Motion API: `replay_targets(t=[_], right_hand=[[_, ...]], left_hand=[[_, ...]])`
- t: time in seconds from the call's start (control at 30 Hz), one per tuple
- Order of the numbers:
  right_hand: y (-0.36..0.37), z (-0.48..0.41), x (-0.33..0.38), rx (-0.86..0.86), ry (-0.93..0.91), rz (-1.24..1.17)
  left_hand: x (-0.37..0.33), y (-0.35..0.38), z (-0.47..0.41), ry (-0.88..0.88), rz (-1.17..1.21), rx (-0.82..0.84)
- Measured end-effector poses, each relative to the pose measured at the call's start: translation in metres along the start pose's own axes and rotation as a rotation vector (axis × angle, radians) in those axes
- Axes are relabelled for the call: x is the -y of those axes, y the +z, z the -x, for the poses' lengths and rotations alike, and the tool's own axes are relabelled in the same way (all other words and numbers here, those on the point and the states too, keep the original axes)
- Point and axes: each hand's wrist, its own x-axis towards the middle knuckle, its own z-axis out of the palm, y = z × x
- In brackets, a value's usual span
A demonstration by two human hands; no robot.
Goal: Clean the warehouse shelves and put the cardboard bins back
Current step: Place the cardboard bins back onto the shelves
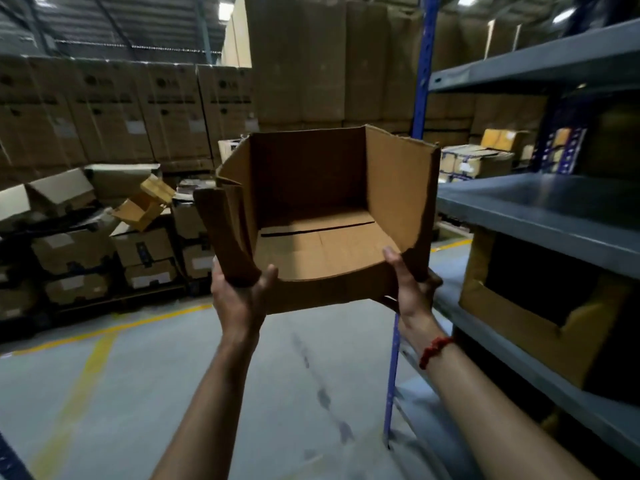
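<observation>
Brown corrugated cardboard bin, open-topped with a cut-down front, held up in mid-air ahead of the person. It is above the floor and tilted so its inside faces the camera. A dark seam runs across the floor flaps, and a loose flap curls outward on its left side.

Left hand grasps the bin's lower left corner: thumb hooked over the front edge, fingers wrapped round the curled flap. Right hand grasps the lower right corner: thumb lying on the inside floor, fingers curled behind the side wall. A red thread bracelet sits on the right wrist.

The bin's right wall overlaps the blue steel upright of the rack; whether they touch cannot be told. It hangs roughly level with the grey metal shelf board to its right. On the board below stands a second brown cardboard bin, its cut-out front facing the aisle.

Grey concrete floor has yellow painted lines. Far left is a heap of tumbled small cartons, with a wall of tall stacked printed cartons behind it.
</observation>
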Motion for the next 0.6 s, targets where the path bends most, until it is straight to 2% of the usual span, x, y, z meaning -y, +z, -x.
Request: replay_targets(t=[0.17, 0.33, 0.6], right_hand=[[0.014, 0.013, 0.039, -0.049, -0.072, 0.011], [0.015, 0.026, 0.066, -0.112, -0.127, 0.032], [-0.033, 0.057, 0.104, -0.203, -0.078, 0.103]], left_hand=[[-0.033, 0.006, -0.022, 0.045, 0.055, -0.006], [-0.066, 0.012, -0.035, 0.035, 0.123, 0.065], [-0.097, 0.033, 0.0, -0.032, 0.155, 0.177]])
